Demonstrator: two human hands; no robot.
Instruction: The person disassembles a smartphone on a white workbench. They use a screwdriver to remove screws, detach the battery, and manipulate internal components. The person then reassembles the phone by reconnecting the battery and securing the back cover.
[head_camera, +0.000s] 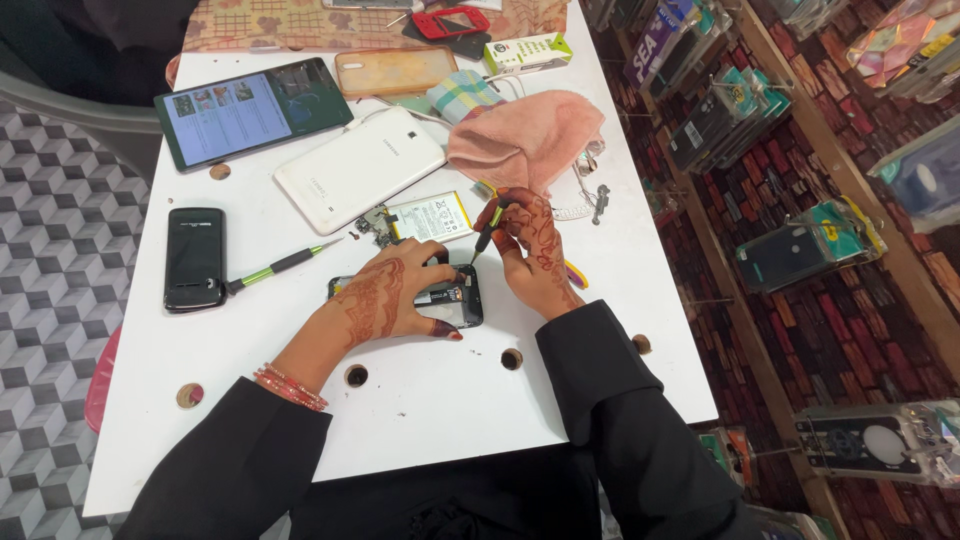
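Note:
An opened black phone (455, 300) lies on the white table (420, 400) with its insides showing. My left hand (385, 295) lies flat over its left part and holds it down. My right hand (530, 250) grips a small screwdriver (487, 232) with a black and yellow handle, its tip pointing down at the phone's upper right corner. Just behind the phone lie a removed battery (432, 216) and a small circuit part (373, 228).
A second screwdriver (280, 265) and a black phone (194, 258) lie to the left. Behind them are a white tablet (358, 168), a dark tablet with a lit screen (250, 110) and a pink cloth (525, 135). Shelves of packaged phone cases (800, 250) stand on the right.

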